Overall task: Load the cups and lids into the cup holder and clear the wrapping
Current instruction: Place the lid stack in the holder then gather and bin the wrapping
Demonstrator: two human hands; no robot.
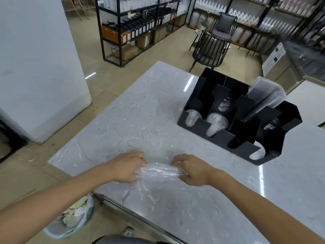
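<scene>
I see bright, even overhead light glaring on the marble table (193, 81), with blurred, fisheye-bent edges upper right

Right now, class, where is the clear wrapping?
The clear wrapping lies on the marble counter's near edge, bunched between both hands, left of the black cup holder.

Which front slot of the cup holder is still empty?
The third from the left in the holder: bare black floor. The two slots left of it hold clear cups.

Bottle labels on shelves blurred; no text legible.
</scene>
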